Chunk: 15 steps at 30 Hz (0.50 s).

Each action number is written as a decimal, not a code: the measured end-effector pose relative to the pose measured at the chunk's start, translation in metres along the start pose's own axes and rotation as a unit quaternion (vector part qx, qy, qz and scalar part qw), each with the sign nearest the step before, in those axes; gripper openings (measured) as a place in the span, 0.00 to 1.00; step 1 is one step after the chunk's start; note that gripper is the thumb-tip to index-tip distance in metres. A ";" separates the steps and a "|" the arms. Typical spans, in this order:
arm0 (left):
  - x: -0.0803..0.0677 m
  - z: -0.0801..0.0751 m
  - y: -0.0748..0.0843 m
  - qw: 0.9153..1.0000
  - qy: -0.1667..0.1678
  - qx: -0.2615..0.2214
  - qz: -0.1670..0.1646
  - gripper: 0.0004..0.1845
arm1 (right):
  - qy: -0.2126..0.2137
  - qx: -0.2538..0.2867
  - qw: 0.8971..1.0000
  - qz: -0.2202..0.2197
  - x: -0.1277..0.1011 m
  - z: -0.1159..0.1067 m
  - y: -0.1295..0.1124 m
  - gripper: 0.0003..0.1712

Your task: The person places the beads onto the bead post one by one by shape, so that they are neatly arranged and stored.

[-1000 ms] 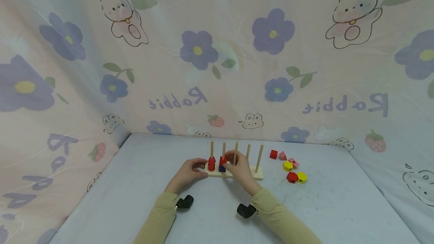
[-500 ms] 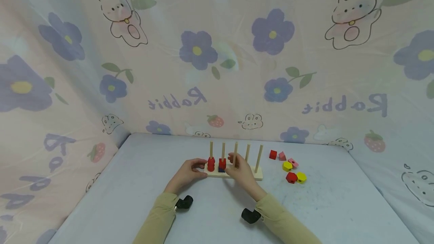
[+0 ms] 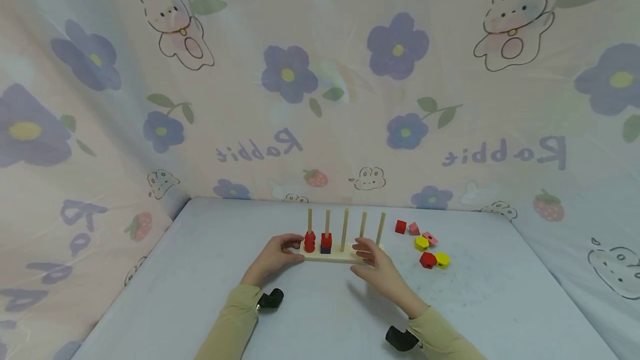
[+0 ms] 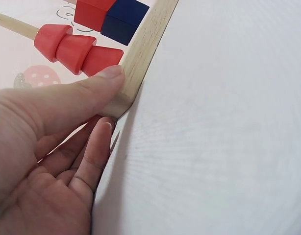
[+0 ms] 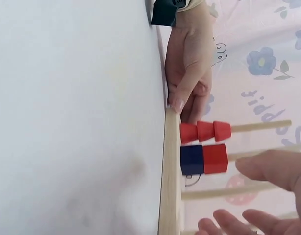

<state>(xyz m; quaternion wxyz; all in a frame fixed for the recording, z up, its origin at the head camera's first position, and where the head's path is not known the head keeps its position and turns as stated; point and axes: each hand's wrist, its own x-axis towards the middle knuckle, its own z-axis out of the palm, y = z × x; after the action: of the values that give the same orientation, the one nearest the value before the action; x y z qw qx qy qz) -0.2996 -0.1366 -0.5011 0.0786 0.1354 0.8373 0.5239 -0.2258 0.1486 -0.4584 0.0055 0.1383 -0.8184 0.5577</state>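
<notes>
A wooden base with five upright pegs stands on the table. Three red beads sit stacked on the first peg, and a red cube rests on a blue cube on the second. My left hand pinches the base's left end; the left wrist view shows its thumb pressed on the base beside the red beads. My right hand hovers open at the base's right front, holding nothing, its fingers spread near the bare pegs.
Several loose blocks lie right of the base: a red one, two pink ones, a yellow one, another red and another yellow. A printed cloth wall rises behind the table.
My right hand has let go at the second peg and drawn back to the right and towards me. The red cube stays on the blue cube. The left hand has not moved.
</notes>
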 end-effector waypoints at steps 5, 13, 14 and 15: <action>0.000 0.001 -0.001 1.000 0.000 -0.001 -0.001 0.28 | -0.004 -0.021 1.000 0.011 -0.014 -0.026 0.009 0.31; 0.000 0.001 -0.001 1.000 0.002 -0.002 0.005 0.27 | 0.056 -0.070 0.996 0.025 -0.024 -0.073 0.027 0.27; 0.000 0.001 -0.001 1.000 0.002 -0.002 0.004 0.28 | 0.065 -0.083 0.994 0.017 -0.024 -0.078 0.029 0.27; 0.000 0.001 -0.001 1.000 0.002 -0.001 0.005 0.28 | 0.074 -0.090 0.993 0.007 -0.025 -0.084 0.030 0.27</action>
<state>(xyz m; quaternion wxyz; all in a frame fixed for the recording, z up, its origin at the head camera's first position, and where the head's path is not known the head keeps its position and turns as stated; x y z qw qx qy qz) -0.2997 -0.1363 -0.5024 0.0742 0.1387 0.8360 0.5258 -0.2213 0.2408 -0.4576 0.0742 0.0896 -0.8635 0.4908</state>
